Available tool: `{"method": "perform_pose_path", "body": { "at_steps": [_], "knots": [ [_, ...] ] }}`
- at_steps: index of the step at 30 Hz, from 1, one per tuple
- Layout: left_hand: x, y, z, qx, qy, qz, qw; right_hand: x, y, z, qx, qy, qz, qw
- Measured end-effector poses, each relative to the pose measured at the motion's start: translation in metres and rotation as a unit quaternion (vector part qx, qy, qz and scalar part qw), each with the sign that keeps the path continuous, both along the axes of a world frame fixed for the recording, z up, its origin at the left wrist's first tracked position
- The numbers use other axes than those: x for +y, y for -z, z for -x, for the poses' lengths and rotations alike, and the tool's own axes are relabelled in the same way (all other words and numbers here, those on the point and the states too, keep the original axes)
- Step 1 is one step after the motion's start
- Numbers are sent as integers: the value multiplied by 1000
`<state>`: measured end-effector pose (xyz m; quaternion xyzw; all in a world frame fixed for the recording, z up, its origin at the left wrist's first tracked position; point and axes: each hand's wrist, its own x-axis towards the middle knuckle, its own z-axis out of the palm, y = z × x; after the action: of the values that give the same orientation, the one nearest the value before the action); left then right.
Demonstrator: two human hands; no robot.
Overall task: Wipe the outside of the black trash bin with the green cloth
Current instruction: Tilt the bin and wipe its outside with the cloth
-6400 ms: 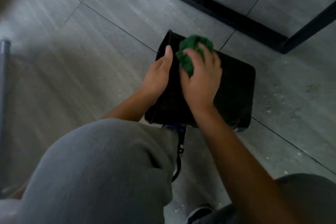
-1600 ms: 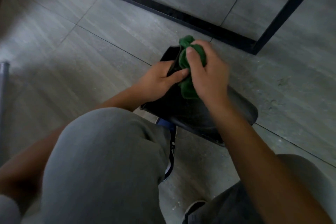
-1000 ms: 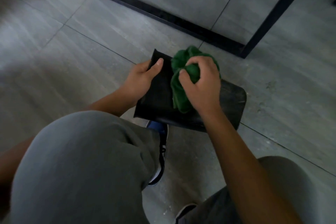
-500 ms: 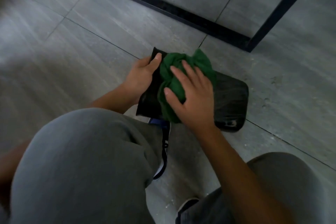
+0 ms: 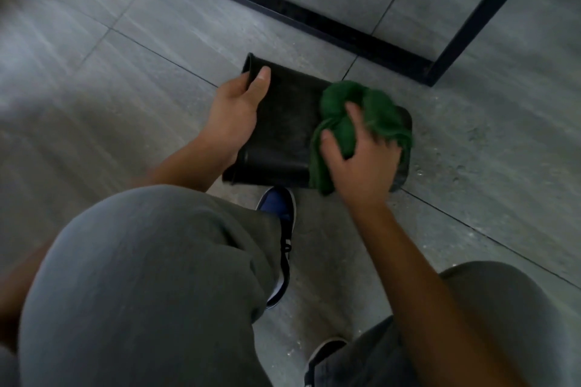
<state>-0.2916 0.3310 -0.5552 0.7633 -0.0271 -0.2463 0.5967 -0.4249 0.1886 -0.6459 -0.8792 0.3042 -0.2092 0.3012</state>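
One view, the head camera: black trash bin (image 5: 283, 132) lies on its side on the floor. Left hand (image 5: 234, 116) grips its rim, thumb over the edge; right hand (image 5: 361, 163) presses the bunched green cloth (image 5: 345, 116) under spread fingers near the base. Wiping looks midway; hidden underside and far faces probably remain

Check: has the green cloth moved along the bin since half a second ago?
Yes. The green cloth under the right hand slid from the rim end toward the closed end of the black trash bin.
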Motion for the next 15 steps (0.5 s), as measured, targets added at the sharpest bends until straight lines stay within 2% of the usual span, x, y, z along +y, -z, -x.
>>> {"method": "perform_pose_path", "body": {
  "at_steps": [3, 5, 7, 9, 13, 15],
  "knots": [
    [6, -1, -2, -65, 30, -6, 997, -44, 20, 12, 97, 143, -65, 983],
    [6, -1, -2, -81, 26, -13, 996, -42, 21, 20, 93, 151, -154, 972],
    [5, -1, -3, -78, 12, -19, 997, -24, 9, 18, 34, 100, -180, 978],
    [6, -1, -3, -71, 2, -10, 997, -7, -17, 5, -73, 52, -193, 977],
    [11, 4, 1, -23, -18, 30, 999, 1, -73, -37, -300, 18, -258, 918],
    [13, 8, 2, 13, -36, 43, 998, -1, -76, -45, -305, -7, -245, 920]
  ]
}}
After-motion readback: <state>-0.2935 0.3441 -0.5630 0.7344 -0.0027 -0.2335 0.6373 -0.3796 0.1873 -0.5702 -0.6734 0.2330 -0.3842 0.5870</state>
